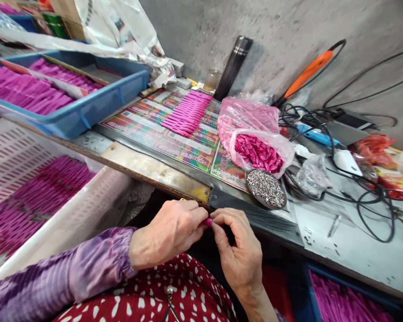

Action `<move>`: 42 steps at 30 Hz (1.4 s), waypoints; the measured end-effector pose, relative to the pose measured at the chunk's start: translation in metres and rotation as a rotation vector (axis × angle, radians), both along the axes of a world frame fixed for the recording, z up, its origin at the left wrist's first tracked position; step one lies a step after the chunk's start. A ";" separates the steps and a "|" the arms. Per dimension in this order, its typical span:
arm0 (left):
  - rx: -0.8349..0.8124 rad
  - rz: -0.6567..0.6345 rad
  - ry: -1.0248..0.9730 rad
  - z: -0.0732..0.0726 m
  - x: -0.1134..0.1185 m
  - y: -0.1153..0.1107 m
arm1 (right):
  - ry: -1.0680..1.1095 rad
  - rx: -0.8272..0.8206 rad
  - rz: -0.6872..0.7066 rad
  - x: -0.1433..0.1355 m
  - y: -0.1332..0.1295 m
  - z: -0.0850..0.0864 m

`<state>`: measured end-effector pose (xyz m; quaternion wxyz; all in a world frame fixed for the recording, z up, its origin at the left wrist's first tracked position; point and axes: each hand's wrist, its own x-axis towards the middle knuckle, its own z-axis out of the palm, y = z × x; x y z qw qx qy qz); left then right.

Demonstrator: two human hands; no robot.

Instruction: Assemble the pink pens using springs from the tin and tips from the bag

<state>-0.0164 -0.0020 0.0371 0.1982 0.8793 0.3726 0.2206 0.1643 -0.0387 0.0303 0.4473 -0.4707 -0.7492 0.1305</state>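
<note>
Both hands meet just off the table's front edge. My left hand (171, 230) is closed around a small magenta piece (207, 222), whose end sticks out between the hands. My right hand (240, 250) pinches at that same end with thumb and forefinger. Beyond them, a row of magenta pens (189, 112) lies on a printed sheet (184, 155). An open plastic bag (285, 150) of small magenta parts (257, 153) stands to the right of the row. In front of the bag is a round dish of small silver metal pieces (266, 188).
Blue tray (97, 109) with magenta pens at the left; white basket (90, 210) of pens below it. Dark flask (233, 67) against the wall. Tangled black cables (359, 179), an orange-handled tool (308, 74) and wrappers at the right. Blue crate (310, 290) lower right.
</note>
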 end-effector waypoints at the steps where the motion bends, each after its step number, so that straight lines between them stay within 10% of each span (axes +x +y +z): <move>1: 0.001 -0.003 0.028 0.000 0.000 0.000 | -0.010 0.008 0.003 0.000 0.000 -0.001; 10: 0.023 0.009 0.098 0.000 0.001 0.000 | -0.022 0.024 -0.032 -0.003 -0.001 -0.011; 17: 0.090 -0.006 0.070 -0.002 0.000 0.001 | -0.348 0.487 -0.101 -0.003 -0.004 -0.030; 26: 0.164 0.020 0.008 0.006 -0.005 0.017 | -0.280 0.402 -0.123 0.017 0.010 -0.011; 42: 0.330 0.318 0.286 0.030 -0.062 0.225 | -0.387 0.642 -0.243 0.053 0.062 -0.036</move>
